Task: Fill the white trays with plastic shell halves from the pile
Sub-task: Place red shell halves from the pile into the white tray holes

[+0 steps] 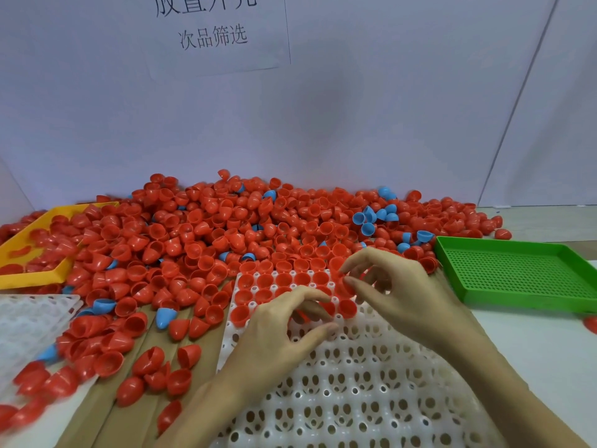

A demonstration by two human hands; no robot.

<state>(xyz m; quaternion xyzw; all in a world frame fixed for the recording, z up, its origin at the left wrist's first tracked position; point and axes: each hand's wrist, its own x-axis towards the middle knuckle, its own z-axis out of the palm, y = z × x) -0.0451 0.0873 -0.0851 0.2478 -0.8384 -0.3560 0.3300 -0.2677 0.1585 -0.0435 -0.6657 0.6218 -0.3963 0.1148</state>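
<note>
A tray (pixel 355 383) lies nearest the person, shell halves (pixel 274 286) seated in its far rows, both hands (pixel 397 292) above them. Behind it the pile (pixel 226 227) stretches to the wall, spilling into a bin (pixel 29 273) at left. Another bin (pixel 517 273) sits right; a second tray (pixel 26 321) lies near left

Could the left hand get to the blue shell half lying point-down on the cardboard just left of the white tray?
Probably yes. The left hand hovers over the white tray, and the blue shell half lies nearby on its left with only loose red shell halves between, nothing covering it.
</note>
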